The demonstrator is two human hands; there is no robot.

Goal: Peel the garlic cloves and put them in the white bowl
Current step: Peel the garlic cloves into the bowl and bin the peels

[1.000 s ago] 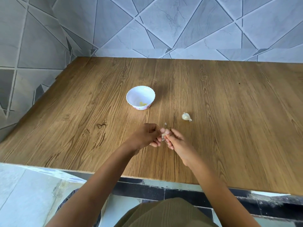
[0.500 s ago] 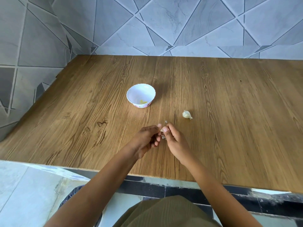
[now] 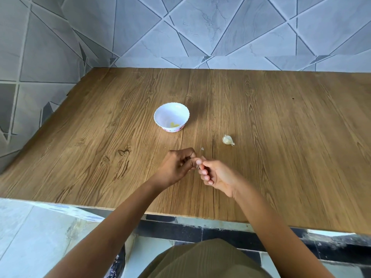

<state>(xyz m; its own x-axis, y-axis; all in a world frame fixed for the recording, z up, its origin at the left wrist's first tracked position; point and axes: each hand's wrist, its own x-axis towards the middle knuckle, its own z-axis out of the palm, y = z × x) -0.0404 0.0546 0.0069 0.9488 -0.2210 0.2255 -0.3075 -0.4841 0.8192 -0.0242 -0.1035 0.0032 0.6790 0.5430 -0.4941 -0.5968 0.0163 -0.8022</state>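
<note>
A white bowl [image 3: 160,115] with a wavy rim stands on the wooden tabletop [image 3: 281,137], a little left of the middle. In it lie a few pale yellow pieces [image 3: 174,124], near the front wall; I cannot tell exactly how many.

To the right of the bowl and nearer to the person, 1 whole clove [image 3: 227,140] lies alone on the wood, with a thin papery tail at one end. A tiny scrap of skin [image 3: 202,149] lies between this clove and the hands. Nothing stands between the hands and the bowl.

The left hand [image 3: 176,167] and the right hand [image 3: 218,177] meet just above the tabletop, in front of the bowl. The fingers [image 3: 205,171] of both hands are curled and pinch 1 small garlic clove [image 3: 198,167] between their tips. It is almost fully hidden; only a thin wisp shows.
</note>
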